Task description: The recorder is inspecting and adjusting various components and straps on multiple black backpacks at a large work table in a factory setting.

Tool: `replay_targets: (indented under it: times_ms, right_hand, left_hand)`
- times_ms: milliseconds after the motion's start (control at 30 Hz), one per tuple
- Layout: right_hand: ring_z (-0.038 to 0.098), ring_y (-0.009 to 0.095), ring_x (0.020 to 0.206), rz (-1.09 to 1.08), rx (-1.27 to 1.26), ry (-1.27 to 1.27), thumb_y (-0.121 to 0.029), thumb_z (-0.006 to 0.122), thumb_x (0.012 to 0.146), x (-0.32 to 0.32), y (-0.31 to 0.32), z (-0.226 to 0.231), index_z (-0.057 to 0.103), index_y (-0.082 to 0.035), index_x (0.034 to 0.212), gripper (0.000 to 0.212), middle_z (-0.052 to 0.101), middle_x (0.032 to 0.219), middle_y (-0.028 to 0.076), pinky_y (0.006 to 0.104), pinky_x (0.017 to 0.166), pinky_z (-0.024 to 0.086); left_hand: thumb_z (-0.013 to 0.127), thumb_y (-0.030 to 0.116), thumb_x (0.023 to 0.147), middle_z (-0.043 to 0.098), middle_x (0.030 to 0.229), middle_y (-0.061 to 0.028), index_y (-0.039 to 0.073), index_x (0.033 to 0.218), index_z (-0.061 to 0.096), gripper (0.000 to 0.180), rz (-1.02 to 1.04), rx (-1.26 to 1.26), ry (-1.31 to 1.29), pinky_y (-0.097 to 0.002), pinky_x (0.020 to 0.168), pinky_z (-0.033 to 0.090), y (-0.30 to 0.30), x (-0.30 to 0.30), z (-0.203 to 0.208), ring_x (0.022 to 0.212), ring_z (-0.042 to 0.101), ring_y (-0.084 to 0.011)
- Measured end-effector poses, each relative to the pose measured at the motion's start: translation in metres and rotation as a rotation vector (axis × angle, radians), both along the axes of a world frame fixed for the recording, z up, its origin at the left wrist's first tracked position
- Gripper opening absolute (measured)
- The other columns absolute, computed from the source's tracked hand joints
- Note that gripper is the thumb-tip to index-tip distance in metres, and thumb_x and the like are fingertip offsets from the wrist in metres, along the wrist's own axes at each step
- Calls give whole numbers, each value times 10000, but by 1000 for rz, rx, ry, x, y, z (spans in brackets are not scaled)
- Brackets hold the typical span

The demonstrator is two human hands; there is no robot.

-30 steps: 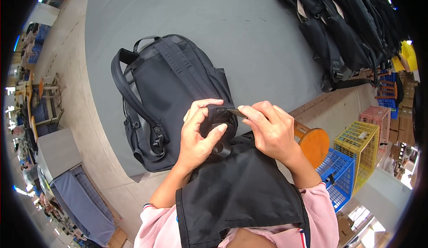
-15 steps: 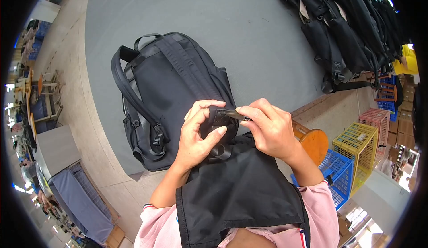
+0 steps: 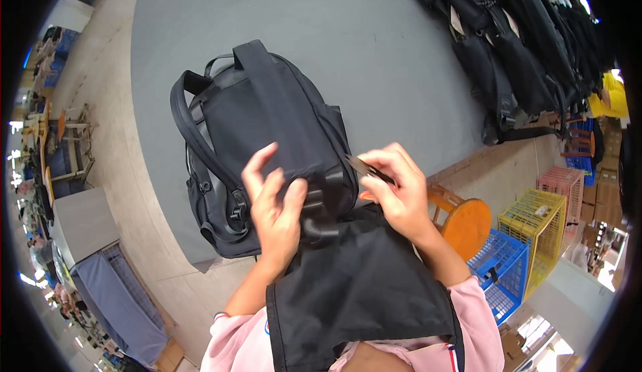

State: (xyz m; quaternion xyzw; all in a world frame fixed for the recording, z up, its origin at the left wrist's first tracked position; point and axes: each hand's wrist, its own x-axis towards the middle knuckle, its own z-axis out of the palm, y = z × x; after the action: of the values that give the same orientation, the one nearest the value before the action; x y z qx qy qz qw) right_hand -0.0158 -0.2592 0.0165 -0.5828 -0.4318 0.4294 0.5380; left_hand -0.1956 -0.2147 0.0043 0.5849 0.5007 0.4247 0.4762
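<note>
A black backpack lies on the grey table with its shoulder straps facing up. One padded shoulder strap runs down across it, and its lower end with dark webbing is beside my left hand. That hand is raised with fingers and thumb apart, slightly blurred, gripping nothing that I can see. In my right hand, just right of the strap end, is a pair of thread snips, their pointed metal blades toward the strap. A black apron covers my front.
The grey tabletop stretches ahead. Several black bags are piled at its far right. To my right stand a round wooden stool, a blue crate and a yellow crate. A cloth-draped box is at left.
My left hand has let go of the strap end and moved left, fingers spreading. The strap now lies raised and straighter over the backpack. My right hand, with the snips, has shifted slightly down.
</note>
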Motion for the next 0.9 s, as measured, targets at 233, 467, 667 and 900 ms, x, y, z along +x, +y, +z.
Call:
replay_targets:
  times_ms: [233,467,667,900]
  right_hand:
    - [540,63,846,113,-91,294,-64,598,888,-2,13,-20,549,23,1070,208,581,968,22,227,769,453]
    - [600,102,820,188,-195,292,-100,582,906,-2,14,-13,566,40,1027,185,618,908,57,239,752,484]
    - [597,84,700,142,-306,108,-77,590,896,3,-10,11,590,16,984,128,637,831,62,221,602,492]
    - [574,98,683,103,-88,-123,-86,732,778,-3,-30,-3,549,5,926,252,573,811,63,236,544,443]
  left_hand:
    - [468,290,962,551,816,-89,21,1027,519,281,-213,-1088,-1113,-274,530,409,-3,-2,-14,594,509,-172]
    - [475,270,964,597,765,-130,-12,958,530,288,-206,-949,-755,-263,509,451,-8,11,0,549,554,-177]
    - [450,313,979,634,866,-125,25,990,488,291,-166,-657,-644,-312,624,532,9,13,-4,669,653,-214]
    - [465,324,968,630,921,-153,11,977,487,314,-172,-666,-706,-356,616,576,44,35,6,710,666,-250]
